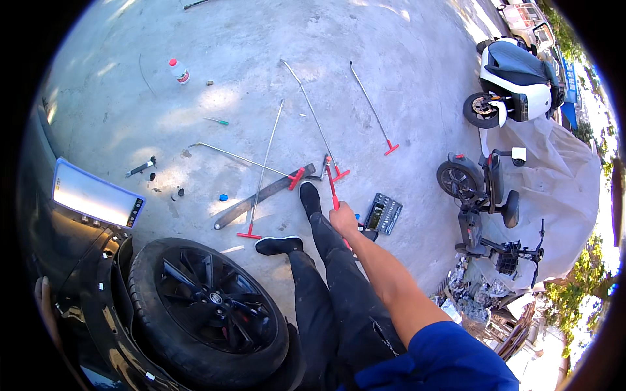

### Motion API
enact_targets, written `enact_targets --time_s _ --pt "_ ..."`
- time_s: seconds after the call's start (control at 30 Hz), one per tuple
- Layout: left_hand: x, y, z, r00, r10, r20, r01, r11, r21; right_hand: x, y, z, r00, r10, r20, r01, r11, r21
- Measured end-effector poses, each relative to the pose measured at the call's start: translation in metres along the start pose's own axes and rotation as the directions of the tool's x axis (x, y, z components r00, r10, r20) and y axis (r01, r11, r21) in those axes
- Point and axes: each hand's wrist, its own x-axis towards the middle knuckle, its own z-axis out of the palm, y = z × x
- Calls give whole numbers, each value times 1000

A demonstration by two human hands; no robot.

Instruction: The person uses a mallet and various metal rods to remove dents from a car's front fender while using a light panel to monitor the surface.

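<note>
My right hand [343, 220] is closed around the red grip of a slim long-handled tool [335, 197]. The tool points away from me, its far end near a dark metal piece on the ground; its exact kind is unclear. At the far left rim, a dim skin-toned shape [44, 296] against the dark car body may be my left hand or a reflection; its fingers are unclear. Red T-handled metal rods [261, 171] lie crossed over a long flat bar [244, 207] by my shoes. More T-handled rods [312, 107] lie farther off.
A wheel [212, 293] sits at the dark car [78, 254], below a bright light panel [98, 193]. An open tool case [383, 214] lies right of my hand. A bottle [178, 72] and small tools lie on the concrete. Scooters [479, 195] stand at right.
</note>
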Motion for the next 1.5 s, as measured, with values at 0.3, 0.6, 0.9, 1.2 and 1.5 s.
enact_targets --time_s 0.3,0.6,0.9,1.2,1.5 --pt "-106 368 422 686 -325 651 724 217 -654 72 31 0 986 -118 116 82 957 278" --pt "-224 547 514 356 -200 913 852 -331 -405 118 -44 -46 888 -389 245 414 908 -59" --pt "-142 537 544 391 -231 891 824 -344 -450 127 -84 -84 897 -277 345 174 938 299" --pt "-35 524 618 464 -209 861 780 -364 -509 185 -92 -36 867 -279 413 -25 804 595" --pt "7 550 726 541 -206 815 702 -423 -573 288 -75 36 798 -306 519 -48 826 561"
